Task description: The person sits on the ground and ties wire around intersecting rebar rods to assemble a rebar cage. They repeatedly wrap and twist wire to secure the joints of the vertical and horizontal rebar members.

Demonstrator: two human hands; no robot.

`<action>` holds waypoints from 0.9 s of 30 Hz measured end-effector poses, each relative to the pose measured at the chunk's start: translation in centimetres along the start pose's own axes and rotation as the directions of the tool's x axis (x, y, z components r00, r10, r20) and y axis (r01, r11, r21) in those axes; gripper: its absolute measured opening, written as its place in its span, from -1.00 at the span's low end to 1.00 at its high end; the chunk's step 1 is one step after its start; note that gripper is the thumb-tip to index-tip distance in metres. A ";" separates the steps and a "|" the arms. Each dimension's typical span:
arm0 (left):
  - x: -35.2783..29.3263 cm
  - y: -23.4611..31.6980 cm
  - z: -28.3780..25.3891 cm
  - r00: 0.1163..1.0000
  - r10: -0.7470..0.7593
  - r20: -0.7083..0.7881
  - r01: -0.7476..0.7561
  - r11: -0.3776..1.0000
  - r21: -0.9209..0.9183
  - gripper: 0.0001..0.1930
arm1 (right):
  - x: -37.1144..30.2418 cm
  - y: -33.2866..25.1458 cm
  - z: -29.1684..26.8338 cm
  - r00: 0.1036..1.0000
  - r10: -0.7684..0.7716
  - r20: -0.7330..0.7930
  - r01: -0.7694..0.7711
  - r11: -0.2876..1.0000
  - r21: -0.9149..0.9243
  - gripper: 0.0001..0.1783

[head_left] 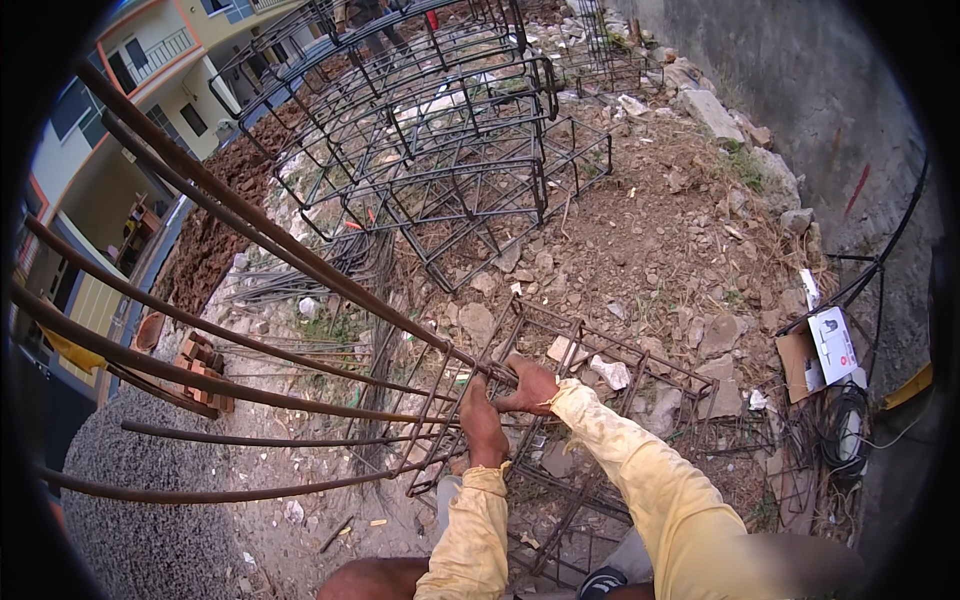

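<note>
Yellow sleeves (650, 480), left fingers (478, 398) and right fingers (524, 370) wrapping rebar (400, 321) — open rubble (640, 240) beyond, grey wall (800, 100) edging it.

Logged as an outdoor building site, in daylight. Identified from black rebar cages (541, 170) standing on stony, rubble-strewn ground (640, 230). Also noted: long rusty steel bars (130, 353) running across the left, thin rods (290, 285) lying in a loose pile, a grey gravel heap (150, 520) and a small stack of red bricks (200, 365). Bounded at right by a bare grey wall (790, 80). Overlooked at upper left by houses (185, 80) with balconies, beyond churned red-brown earth (195, 270).
</note>
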State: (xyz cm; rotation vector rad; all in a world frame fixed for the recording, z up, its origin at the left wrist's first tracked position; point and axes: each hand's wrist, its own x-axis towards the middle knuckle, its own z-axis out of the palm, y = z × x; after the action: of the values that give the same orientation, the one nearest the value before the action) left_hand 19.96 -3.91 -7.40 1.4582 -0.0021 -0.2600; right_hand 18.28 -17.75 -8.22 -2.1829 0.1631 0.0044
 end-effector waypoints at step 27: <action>3.2 -1.0 -0.6 0.926 0.369 0.076 -0.317 0.654 0.687 -0.77 | 0.2 0.5 -0.1 0.900 0.276 -0.338 -0.236 0.959 0.155 -0.48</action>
State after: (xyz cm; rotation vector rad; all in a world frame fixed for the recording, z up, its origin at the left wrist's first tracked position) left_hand 23.02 -3.96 -8.95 2.1821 -0.3568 0.1372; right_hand 18.42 -18.12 -8.54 -2.0197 0.6439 -0.2492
